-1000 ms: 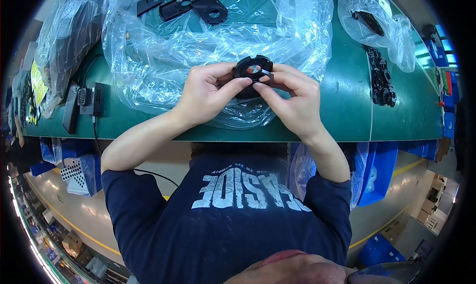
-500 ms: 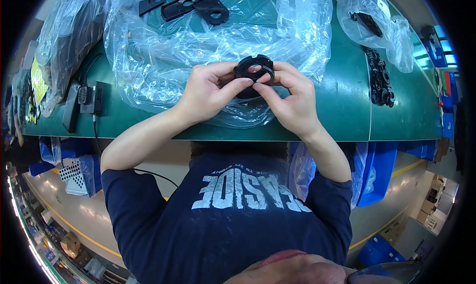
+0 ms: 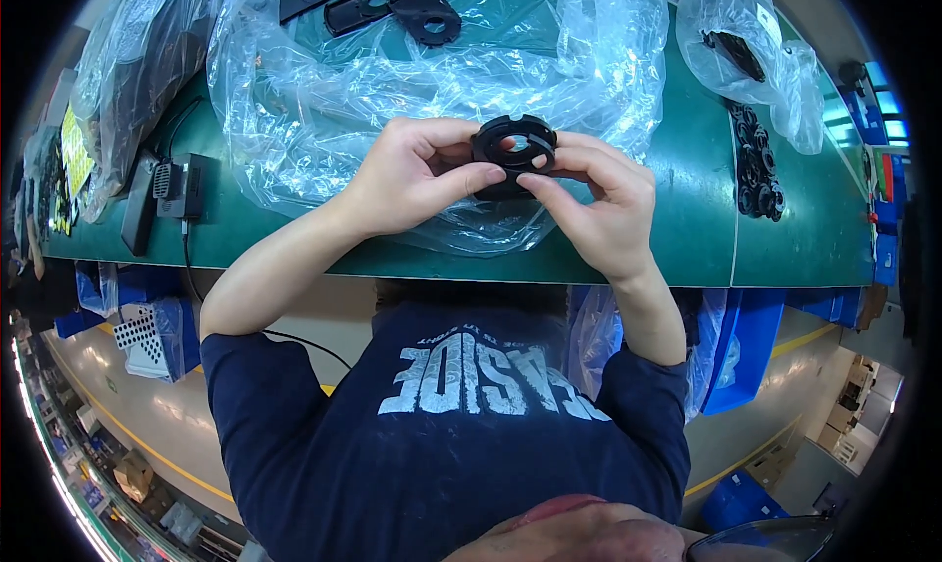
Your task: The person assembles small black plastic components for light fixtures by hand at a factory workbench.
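Between my two hands, above the near part of the clear plastic bag, is a black plastic part with a notched round ring (image 3: pixel 502 131) at its upper end. My left hand (image 3: pixel 417 174) grips its left side, thumb toward me and fingers behind. My right hand (image 3: pixel 599 194) grips the right side, its thumb low at the front and a fingertip showing by the ring's opening. The lower part of the piece is dark and partly hidden by my thumbs. Several similar black plates with round holes (image 3: pixel 429 17) lie on the plastic at the far side.
The clear plastic bag (image 3: pixel 324 96) spreads over the green table (image 3: pixel 677 228). Black rings (image 3: pixel 756 164) lie in a cluster at the right, near a bag (image 3: pixel 721 12) holding a dark part. A small black device (image 3: pixel 180 189) with a cable and a filled bag (image 3: pixel 137 81) stand left.
Both hands have moved slightly right and nearer with the black part. Its ring now tilts so that its opening shows wider, and my right hand has shifted outward.
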Available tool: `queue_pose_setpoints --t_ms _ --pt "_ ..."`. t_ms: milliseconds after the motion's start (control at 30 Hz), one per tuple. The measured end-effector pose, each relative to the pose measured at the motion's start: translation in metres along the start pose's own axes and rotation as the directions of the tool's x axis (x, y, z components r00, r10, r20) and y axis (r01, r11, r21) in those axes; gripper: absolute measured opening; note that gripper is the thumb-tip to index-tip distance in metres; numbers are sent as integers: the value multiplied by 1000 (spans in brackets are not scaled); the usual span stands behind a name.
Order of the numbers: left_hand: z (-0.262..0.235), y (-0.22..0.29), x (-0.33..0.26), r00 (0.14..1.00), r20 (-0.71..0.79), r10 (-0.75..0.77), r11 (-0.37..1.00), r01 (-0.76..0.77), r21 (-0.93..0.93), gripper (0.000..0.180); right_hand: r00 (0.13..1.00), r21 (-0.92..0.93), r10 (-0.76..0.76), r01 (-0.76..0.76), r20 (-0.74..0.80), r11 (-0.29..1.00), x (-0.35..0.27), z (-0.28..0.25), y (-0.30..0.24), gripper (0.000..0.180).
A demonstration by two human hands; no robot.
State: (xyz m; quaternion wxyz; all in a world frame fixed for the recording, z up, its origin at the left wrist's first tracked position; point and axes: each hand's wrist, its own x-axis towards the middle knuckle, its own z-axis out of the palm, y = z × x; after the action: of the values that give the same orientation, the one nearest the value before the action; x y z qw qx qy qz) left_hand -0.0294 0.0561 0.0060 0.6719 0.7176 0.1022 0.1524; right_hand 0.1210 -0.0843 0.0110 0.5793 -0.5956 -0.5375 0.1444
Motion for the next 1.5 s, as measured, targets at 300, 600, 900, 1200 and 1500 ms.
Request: queue_pose_setpoints --t_ms 300,600,900,1200,1500 --pt "5 1 -3 1000 -18 -10 1000 10 -18 25 984 -264 -179 170 -10 949 -2 2 2 20" --pt "15 0 -7 991 -115 -74 991 60 -119 23 989 -280 -134 110 -68 954 -5 9 -3 19" --pt "14 -1 -6 985 -148 -92 985 68 -157 24 990 5 43 -42 -136 999 -3 14 -8 34" --pt "17 2 -9 988 -150 -47 995 32 -99 26 984 91 166 -171 57 981 -5 8 4 35" --pt "16 2 -10 993 -107 -46 999 43 -33 22 957 145 257 -275 133 951 -4 3 2 29"
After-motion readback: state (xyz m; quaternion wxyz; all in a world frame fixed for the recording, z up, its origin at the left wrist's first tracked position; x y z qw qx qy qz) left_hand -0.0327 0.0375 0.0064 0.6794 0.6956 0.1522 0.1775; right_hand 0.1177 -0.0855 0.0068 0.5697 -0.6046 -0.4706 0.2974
